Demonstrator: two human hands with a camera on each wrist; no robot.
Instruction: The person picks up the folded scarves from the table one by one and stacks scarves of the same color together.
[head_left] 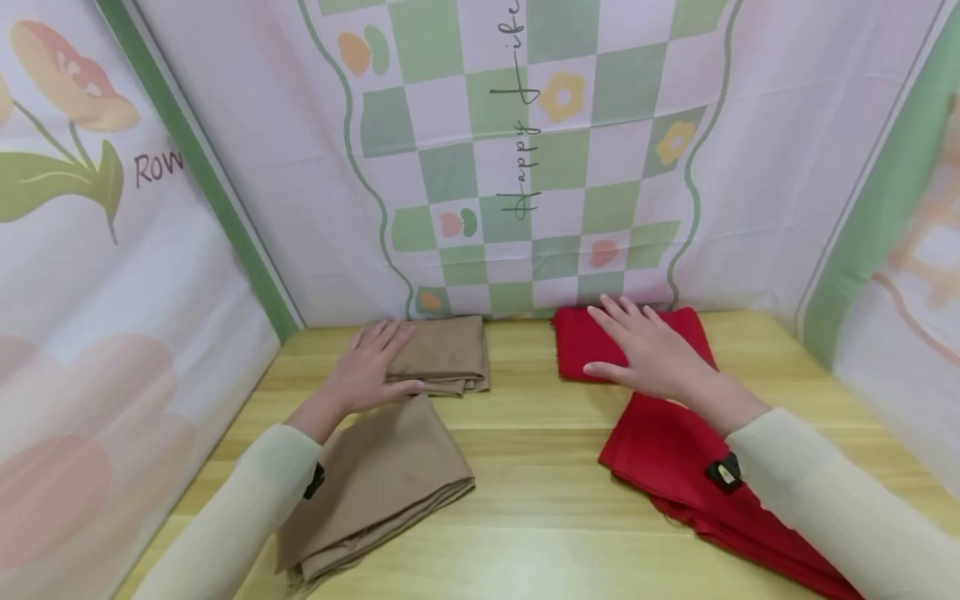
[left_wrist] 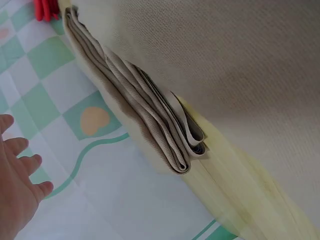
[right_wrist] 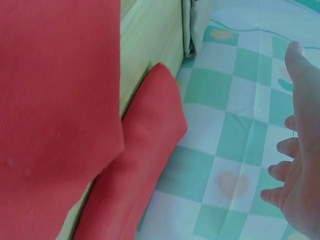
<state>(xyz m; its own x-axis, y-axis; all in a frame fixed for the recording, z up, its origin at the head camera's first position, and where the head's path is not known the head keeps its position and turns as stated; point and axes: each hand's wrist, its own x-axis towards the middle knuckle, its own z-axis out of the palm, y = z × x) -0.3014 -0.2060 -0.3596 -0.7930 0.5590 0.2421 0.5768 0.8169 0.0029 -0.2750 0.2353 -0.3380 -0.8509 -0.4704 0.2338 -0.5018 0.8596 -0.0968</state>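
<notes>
In the head view my left hand [head_left: 367,367] has its fingers stretched out over the left edge of a folded tan cloth [head_left: 446,350] at the back of the table. A second tan cloth [head_left: 390,467], folded, lies nearer, partly under my left forearm. My right hand [head_left: 648,350], fingers spread, hovers over a folded red cloth [head_left: 585,342] at the back right. Another red cloth [head_left: 675,467] lies nearer, with the right sleeve across it. Both wrist views show straight fingers apart from the cloth, holding nothing. The tan cloth's stacked layers [left_wrist: 135,100] face the left wrist camera.
The wooden table [head_left: 525,467] runs between the tan and red cloths. Behind it hangs a white curtain with a green checked pattern [head_left: 495,167]. Printed fabric walls [head_left: 150,317] close in the left and right sides. A small black device [head_left: 725,473] sits at the right wrist.
</notes>
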